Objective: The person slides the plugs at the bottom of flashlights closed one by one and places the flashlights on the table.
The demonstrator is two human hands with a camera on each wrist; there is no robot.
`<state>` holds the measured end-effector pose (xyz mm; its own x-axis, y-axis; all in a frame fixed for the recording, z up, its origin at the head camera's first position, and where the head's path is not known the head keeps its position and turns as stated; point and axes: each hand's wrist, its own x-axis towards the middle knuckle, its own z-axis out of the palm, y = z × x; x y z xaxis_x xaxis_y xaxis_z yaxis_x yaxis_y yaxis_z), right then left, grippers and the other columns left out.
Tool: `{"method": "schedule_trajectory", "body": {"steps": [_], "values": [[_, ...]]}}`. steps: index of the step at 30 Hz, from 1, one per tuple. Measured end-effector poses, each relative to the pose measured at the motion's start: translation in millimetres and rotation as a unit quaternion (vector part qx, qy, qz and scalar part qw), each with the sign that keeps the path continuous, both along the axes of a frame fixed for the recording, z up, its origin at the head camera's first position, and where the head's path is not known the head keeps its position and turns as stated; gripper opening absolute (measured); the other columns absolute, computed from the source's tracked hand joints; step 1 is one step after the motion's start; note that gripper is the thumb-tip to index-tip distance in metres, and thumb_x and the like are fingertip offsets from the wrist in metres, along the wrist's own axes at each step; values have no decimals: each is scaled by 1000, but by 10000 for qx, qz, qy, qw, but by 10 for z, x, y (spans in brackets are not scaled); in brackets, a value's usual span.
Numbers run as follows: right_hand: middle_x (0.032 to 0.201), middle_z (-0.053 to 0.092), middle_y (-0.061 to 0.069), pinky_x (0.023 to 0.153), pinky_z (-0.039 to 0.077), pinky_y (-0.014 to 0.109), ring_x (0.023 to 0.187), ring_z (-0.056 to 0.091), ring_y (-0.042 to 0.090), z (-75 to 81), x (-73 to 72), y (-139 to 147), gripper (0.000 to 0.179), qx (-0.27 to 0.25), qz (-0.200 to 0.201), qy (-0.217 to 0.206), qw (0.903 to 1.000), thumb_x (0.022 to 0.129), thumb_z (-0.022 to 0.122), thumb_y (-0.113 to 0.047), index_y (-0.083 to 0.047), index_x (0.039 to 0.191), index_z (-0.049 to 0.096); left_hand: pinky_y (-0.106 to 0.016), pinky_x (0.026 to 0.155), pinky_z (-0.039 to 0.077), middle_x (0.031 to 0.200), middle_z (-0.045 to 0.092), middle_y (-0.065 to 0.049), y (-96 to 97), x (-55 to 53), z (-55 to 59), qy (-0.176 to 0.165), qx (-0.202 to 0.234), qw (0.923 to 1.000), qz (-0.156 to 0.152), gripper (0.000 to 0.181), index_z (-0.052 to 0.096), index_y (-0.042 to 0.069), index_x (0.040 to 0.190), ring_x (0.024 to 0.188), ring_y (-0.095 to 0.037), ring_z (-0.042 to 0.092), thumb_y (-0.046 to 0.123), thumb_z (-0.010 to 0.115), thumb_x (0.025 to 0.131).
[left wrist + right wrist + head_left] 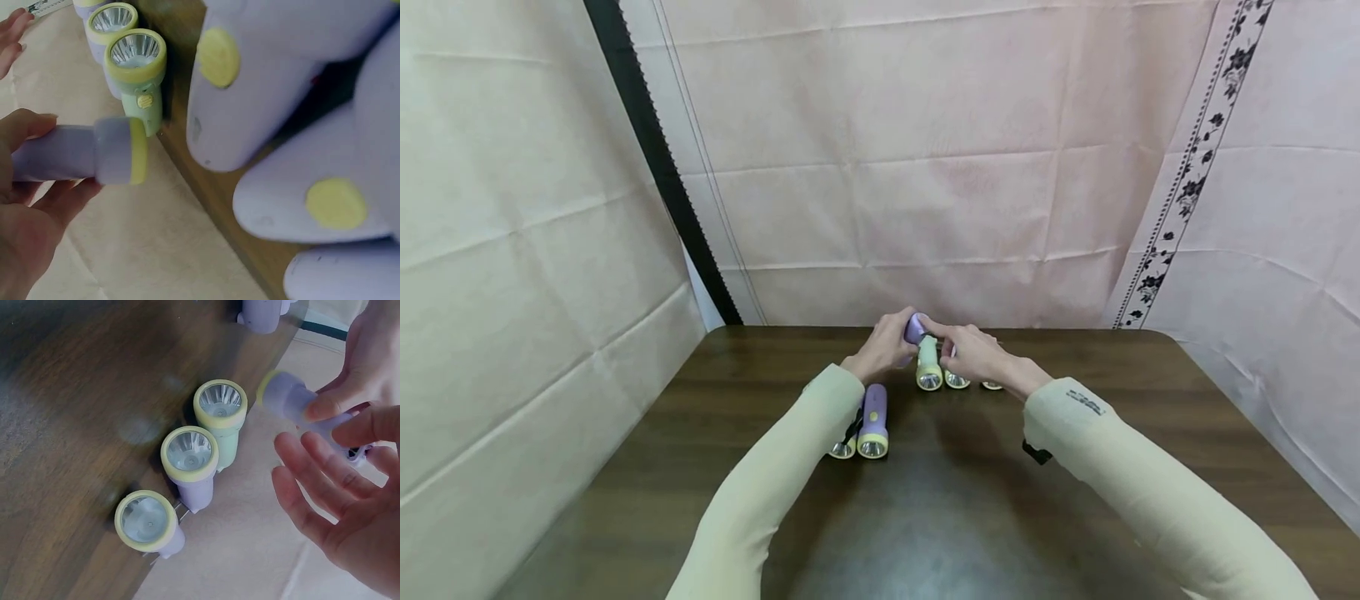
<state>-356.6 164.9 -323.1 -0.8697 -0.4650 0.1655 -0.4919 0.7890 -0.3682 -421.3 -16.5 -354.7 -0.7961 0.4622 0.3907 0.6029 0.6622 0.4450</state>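
Note:
My left hand [887, 342] grips a purple flashlight [69, 152] round its barrel, raised near the table's far edge, its yellow-rimmed head pointing away from the palm in the left wrist view. Close by the flashlight's tail end is my right hand [350, 506], its fingers extended and spread; a fingertip overlaps the tail in the right wrist view. Below the hands lies a green flashlight [928, 362] with a yellow rim. Beside it are two purple flashlights, one [190, 462] in the middle and another [150, 522] farther along, partly hidden by my right hand in the head view.
More purple flashlights lie under my left forearm, one [873, 421] in plain sight, others partly covered by the sleeve. They rest on a dark wooden table [925, 517]. Pale cloth [925, 167] hangs behind the far edge and along both sides.

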Motion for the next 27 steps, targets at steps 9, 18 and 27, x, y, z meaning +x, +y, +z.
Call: {"method": "schedule_trajectory", "body": {"steps": [9,18,27], "values": [[80,70,5,60,48,27,60,58,8,38,-10,76,78,-495,152,955,9941,82,58,-3,-10,152,26,-37,69,55,98,67,-14,20,156,247,-44,-930,9944,505,62,33,9,125,82,-29,68,21,76,82],[78,71,2,56,46,27,55,53,6,-22,42,95,57,-660,4,1470,9869,84,58,-7,-6,140,46,-36,70,55,98,68,-10,78,344,107,59,-1990,9740,1079,57,55,10,122,85,-27,68,48,71,83],[75,70,1,54,44,24,52,51,3,-63,79,109,49,-673,101,1438,9873,84,57,-6,-4,133,52,-37,64,56,99,69,-7,312,493,-104,-232,-2889,9458,1463,29,68,12,96,87,-24,69,34,77,80]]}}
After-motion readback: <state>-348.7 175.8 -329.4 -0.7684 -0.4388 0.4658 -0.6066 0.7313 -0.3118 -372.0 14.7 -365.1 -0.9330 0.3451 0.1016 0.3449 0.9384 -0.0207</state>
